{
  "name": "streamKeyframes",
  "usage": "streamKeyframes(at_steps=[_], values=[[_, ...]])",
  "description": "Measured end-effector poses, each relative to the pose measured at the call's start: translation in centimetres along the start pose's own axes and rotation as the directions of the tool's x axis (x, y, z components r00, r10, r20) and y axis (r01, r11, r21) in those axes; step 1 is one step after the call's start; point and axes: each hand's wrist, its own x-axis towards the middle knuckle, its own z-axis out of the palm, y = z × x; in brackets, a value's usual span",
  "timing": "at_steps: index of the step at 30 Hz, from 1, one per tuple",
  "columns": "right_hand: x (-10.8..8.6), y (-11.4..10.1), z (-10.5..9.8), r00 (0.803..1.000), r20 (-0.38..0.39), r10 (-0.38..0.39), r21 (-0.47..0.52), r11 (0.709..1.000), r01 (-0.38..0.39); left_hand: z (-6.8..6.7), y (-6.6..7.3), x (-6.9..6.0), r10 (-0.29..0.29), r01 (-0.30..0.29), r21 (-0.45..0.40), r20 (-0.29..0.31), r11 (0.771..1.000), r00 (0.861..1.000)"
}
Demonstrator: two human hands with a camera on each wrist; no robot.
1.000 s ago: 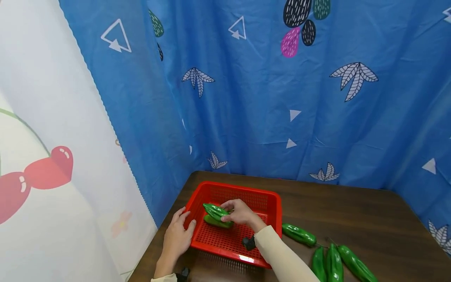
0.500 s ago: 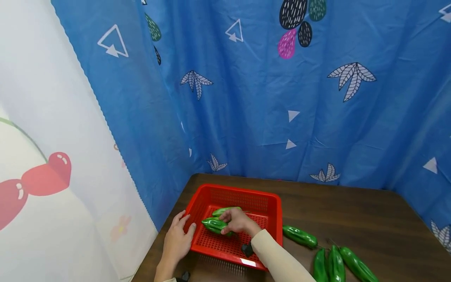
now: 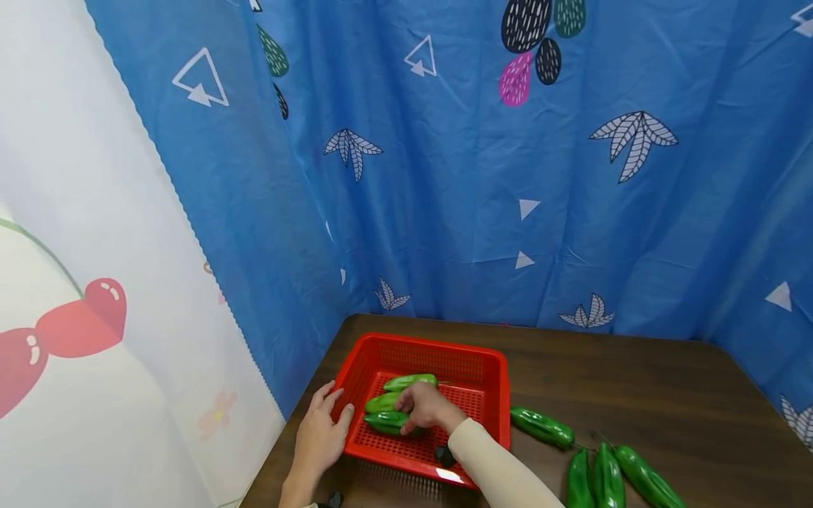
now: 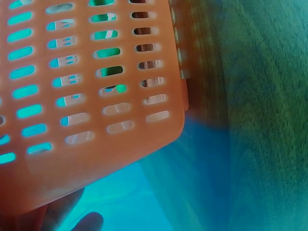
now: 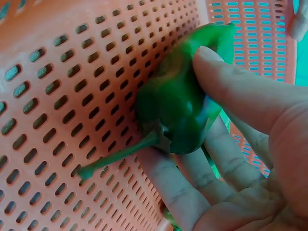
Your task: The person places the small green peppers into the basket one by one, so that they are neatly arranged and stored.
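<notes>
Inside the red plastic basket, my right hand holds a shiny dark green pepper. In the right wrist view the thumb lies along one side of this pepper and the fingers are under the other. Its stem points away from the palm, close to the perforated surface. Two lighter green peppers lie behind it in the basket, a middle pepper and a back pepper. My left hand rests at the basket's left rim with fingers spread; the left wrist view shows only blurred fingertips beyond the rim.
Right of the basket, one green pepper lies on the dark wooden table. Several more, among them a long pepper, lie near the front. A blue curtain hangs behind the table and a white curtain at the left.
The right hand has brought the dark pepper down and toward me, in front of the lighter ones, which now show more fully. The left hand has stayed at the rim.
</notes>
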Motion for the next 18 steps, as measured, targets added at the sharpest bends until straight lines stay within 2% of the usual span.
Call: streamKeyframes(at_steps=[4, 11, 18], values=[[-0.05, -0.18, 0.08, 1.0, 0.015, -0.024, -0.033, 0.999, 0.025, -0.05, -0.01, -0.01, 0.015, -0.015, 0.003, -0.007, 1.0, 1.0], [-0.09, -0.27, 0.0, 0.998, 0.062, 0.013, -0.079, 0.997, -0.008, -0.19, 0.07, -0.04, 0.007, -0.007, 0.003, -0.006, 1.0, 1.0], [-0.13, -0.17, -0.09, 0.997, 0.076, 0.022, -0.098, 0.995, -0.015, -0.11, 0.0, 0.02, 0.001, -0.001, 0.001, 0.004, 1.0, 1.0]])
